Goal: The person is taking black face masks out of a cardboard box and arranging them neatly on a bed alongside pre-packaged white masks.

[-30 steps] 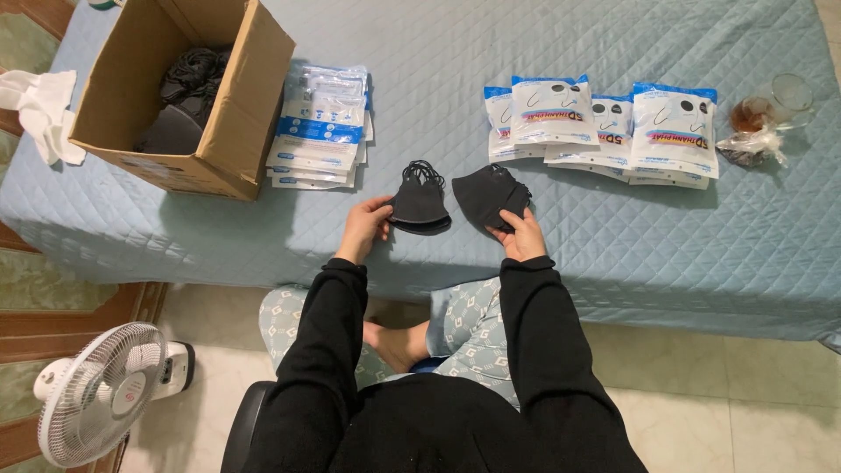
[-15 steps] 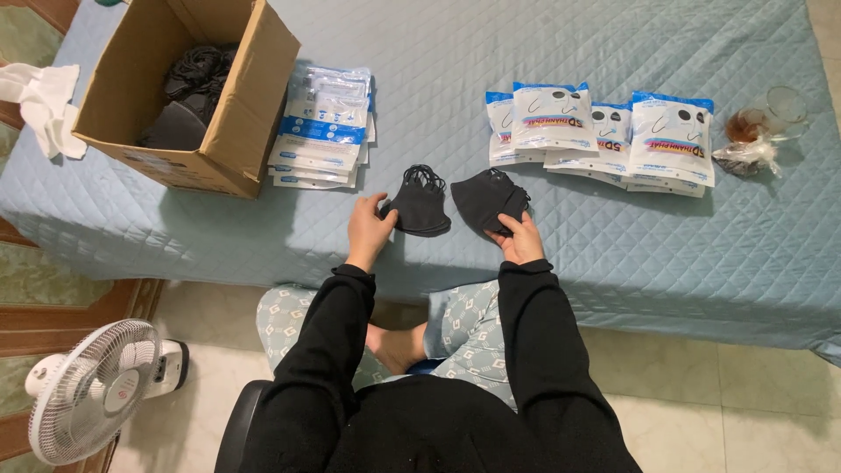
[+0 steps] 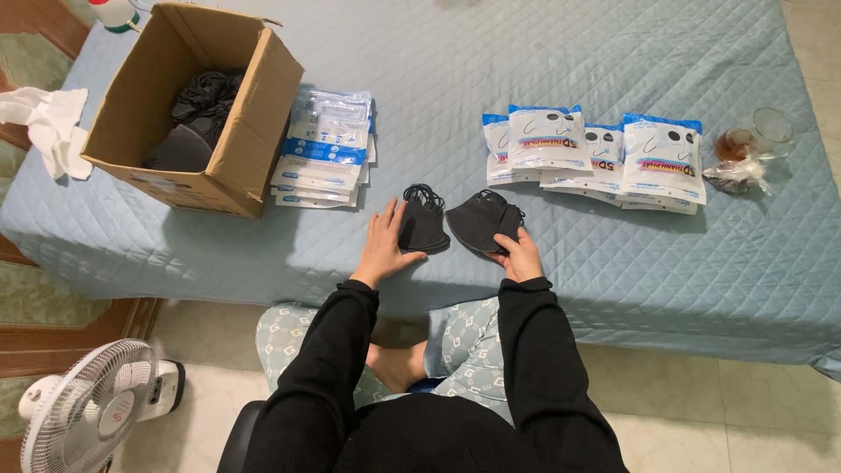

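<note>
Two small piles of black face masks lie side by side near the front edge of the blue quilted bed (image 3: 613, 263). My left hand (image 3: 384, 243) rests flat against the left pile (image 3: 423, 223), fingers spread along its side. My right hand (image 3: 519, 251) grips the near edge of the right pile (image 3: 477, 219), fingers curled on it. Both arms wear black sleeves.
An open cardboard box (image 3: 254, 131) with black masks inside stands at the back left, a stack of flat clear-and-blue bags (image 3: 324, 153) beside it. Several filled white-and-blue packets (image 3: 596, 153) lie at the back right, then a glass cup (image 3: 771, 131). A white fan (image 3: 88, 412) stands on the floor.
The view shifted slightly. My hands stay on the two mask piles, with the left hand now pressed closer along its pile.
</note>
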